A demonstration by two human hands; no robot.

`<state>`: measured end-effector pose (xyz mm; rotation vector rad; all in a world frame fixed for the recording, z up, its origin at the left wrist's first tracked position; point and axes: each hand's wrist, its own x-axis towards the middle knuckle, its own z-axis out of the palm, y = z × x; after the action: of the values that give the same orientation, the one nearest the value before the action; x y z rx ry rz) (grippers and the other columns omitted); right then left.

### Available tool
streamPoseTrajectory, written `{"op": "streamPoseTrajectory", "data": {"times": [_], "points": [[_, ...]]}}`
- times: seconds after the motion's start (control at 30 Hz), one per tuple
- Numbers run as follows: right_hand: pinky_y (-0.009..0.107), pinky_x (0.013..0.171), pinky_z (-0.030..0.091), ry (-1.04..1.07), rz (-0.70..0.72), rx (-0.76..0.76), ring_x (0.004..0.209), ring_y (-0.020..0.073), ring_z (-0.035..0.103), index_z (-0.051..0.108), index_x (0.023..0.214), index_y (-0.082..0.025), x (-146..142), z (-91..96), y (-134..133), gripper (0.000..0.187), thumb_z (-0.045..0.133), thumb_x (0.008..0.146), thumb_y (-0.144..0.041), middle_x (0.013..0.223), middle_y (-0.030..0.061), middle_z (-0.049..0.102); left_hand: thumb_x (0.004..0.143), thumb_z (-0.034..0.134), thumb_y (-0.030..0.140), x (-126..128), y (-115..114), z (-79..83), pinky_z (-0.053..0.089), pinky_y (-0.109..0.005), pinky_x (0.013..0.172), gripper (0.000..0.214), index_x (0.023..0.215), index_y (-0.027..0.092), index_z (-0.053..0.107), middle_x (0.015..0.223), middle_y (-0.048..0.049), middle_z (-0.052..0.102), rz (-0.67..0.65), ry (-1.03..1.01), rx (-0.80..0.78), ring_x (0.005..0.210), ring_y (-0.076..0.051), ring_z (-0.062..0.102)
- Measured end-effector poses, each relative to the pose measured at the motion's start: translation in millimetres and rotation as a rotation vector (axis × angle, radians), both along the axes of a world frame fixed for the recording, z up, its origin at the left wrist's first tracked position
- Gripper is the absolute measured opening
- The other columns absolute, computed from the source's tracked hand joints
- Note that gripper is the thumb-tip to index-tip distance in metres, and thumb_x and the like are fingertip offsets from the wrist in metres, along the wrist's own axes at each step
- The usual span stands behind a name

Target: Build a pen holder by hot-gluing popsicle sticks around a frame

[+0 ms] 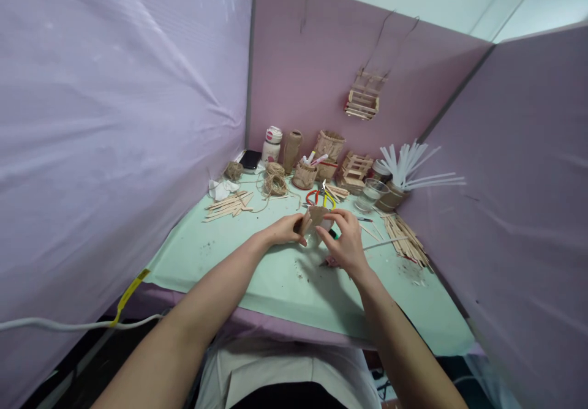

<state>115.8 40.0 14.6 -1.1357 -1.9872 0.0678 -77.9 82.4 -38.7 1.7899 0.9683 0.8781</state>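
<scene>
Over the middle of the table stands a clear cup (pixel 312 237), its wall partly covered with brown wooden pieces (pixel 316 215). My left hand (pixel 285 230) grips it from the left, the thumb low at the front. From the right, my right hand (pixel 344 237) curves thumb and fingers round the near side and rim; the exact fingertip contact is too small to make out. Below that hand lies a pinkish tool with a dark tip (pixel 329 262), perhaps a glue gun. Behind the cup rest red-handled pliers (pixel 312 197) and yellow-handled pliers (pixel 329 199).
Flat wooden sticks (pixel 228 207) lie at left, with more sticks (pixel 407 239) at right. Twine balls (pixel 275 182), a stick-covered pen holder (pixel 305 175), a glass (pixel 371 195) and a pot of white glue sticks (pixel 407 167) line the back. Fabric walls (pixel 114 121) enclose the table.
</scene>
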Motion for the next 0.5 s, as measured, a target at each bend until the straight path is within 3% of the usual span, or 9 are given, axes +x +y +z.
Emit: {"op": "streamPoseTrajectory", "data": {"times": [0.17,0.3,0.4,0.5], "points": [[0.043,0.088,0.026,-0.184,-0.139,0.036,0.094,0.0245,0.052,0.066,0.08,-0.022,-26,1.5,-5,0.017,0.061,0.083,-0.038,0.093,0.0052,0.066,0.053,0.08,0.028,3,-5,0.8,0.046,-0.033,0.075,0.057,0.103,0.012,0.058,0.093,-0.0053,0.065,0.093,0.123,0.08,0.085,-0.022,0.059],[0.042,0.085,0.023,-0.219,-0.141,0.062,0.09,0.0238,0.051,0.065,0.074,-0.022,-30,-4.1,-2,0.022,0.054,0.088,-0.035,0.084,0.0049,0.068,0.053,0.081,0.031,4,-9,0.6,0.045,-0.033,0.075,0.059,0.104,0.013,0.057,0.096,-0.0054,0.064,0.122,0.173,0.099,0.086,-0.022,0.058],[0.04,0.083,0.022,-0.224,-0.107,0.05,0.087,0.0229,0.052,0.066,0.074,-0.022,-25,-5.3,-1,0.026,0.05,0.09,-0.035,0.08,0.0042,0.068,0.051,0.082,0.028,2,-7,2.0,0.046,-0.034,0.079,0.064,0.108,0.015,0.054,0.101,-0.0059,0.063,0.045,0.117,0.082,0.093,-0.023,0.058],[0.04,0.082,0.022,-0.226,-0.066,0.013,0.087,0.0223,0.052,0.066,0.075,-0.022,-21,-3.0,-1,0.027,0.049,0.091,-0.035,0.081,0.0032,0.068,0.052,0.08,0.018,-1,2,4.3,0.046,-0.033,0.086,0.066,0.112,0.018,0.051,0.11,-0.0065,0.061,-0.156,-0.047,0.047,0.103,-0.021,0.057]]}}
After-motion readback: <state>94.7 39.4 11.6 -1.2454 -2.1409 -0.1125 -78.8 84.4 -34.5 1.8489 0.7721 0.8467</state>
